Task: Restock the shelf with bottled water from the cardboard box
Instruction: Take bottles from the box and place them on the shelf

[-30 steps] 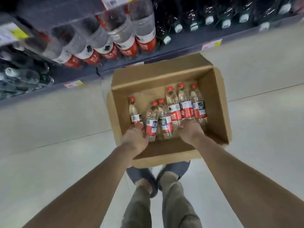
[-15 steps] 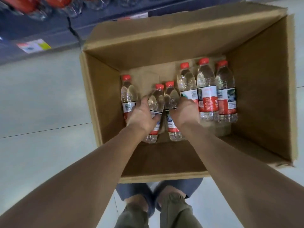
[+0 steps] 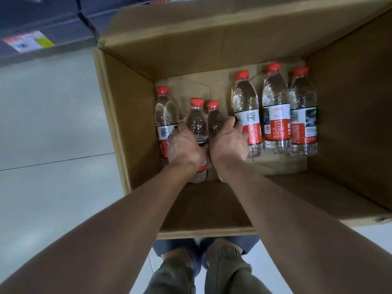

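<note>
An open cardboard box [image 3: 131,115] stands on the floor below me with several clear water bottles lying in it, all with red caps and red-white labels. My left hand [image 3: 185,146] wraps around one middle bottle [image 3: 197,122]. My right hand [image 3: 230,143] wraps around the bottle beside it [image 3: 214,119]. Both bottles still rest on the box bottom. One bottle [image 3: 164,115] lies by the left wall. Three more bottles [image 3: 275,111] lie side by side at the right.
The dark shelf base [image 3: 48,20] with a price tag [image 3: 27,41] runs along the top left. Pale tiled floor [image 3: 48,128] surrounds the box. My feet [image 3: 203,259] stand just behind the box's near wall.
My head has dropped closer to the box, so the shelf bottles have left the view. Both hands went from the box's near side onto the two middle bottles and closed on them.
</note>
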A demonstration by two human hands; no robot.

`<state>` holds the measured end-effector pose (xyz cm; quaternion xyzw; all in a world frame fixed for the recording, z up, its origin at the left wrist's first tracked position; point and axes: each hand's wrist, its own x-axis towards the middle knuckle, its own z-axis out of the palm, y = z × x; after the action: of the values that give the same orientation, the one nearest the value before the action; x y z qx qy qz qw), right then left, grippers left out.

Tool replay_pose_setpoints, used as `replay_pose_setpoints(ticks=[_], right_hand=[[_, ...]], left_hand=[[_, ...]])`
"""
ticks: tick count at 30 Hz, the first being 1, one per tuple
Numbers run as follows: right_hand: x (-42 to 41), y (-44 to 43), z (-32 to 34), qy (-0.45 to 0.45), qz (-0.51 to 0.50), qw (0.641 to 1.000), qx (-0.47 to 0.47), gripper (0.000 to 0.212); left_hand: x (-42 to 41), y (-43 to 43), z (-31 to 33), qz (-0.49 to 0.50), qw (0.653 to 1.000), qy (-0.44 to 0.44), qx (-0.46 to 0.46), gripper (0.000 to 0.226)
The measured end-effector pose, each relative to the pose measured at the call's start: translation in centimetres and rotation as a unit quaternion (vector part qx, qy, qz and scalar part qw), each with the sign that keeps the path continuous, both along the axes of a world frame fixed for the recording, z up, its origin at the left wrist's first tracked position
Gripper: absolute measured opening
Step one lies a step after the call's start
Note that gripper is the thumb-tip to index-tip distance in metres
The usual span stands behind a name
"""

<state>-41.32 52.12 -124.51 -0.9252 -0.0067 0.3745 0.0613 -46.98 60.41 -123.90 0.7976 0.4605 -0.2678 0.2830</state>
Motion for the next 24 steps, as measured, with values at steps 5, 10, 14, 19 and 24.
replay_pose_setpoints(ticks=[5,10,14,19,24], right_hand=[[0.8,0.8,-1.0,0.06,-0.052,0.996,0.032,0.06],[1.3,-0.8,1.1,0.062,-0.057,0.994,0.069,0.044],[2.4,-1.4,6.6,0.053,-0.128,0.977,0.165,0.052],[4.8,-0.5,16.9,0.0,-0.131,0.962,0.242,0.068],[5.8,0.3,31.3,-0.072,-0.16,0.94,0.292,0.058]], left_hand=[[-1.6,1.4,3.2,0.074,0.992,-0.088,-0.051,0.073],[-0.9,2.1,6.9,0.02,0.98,-0.177,-0.089,0.077],[-0.2,2.9,11.3,0.017,0.967,-0.237,-0.094,0.075],[0.1,4.6,19.9,-0.015,0.953,-0.295,-0.072,0.078],[0.1,8.0,32.5,-0.023,0.95,-0.301,-0.079,0.081]])
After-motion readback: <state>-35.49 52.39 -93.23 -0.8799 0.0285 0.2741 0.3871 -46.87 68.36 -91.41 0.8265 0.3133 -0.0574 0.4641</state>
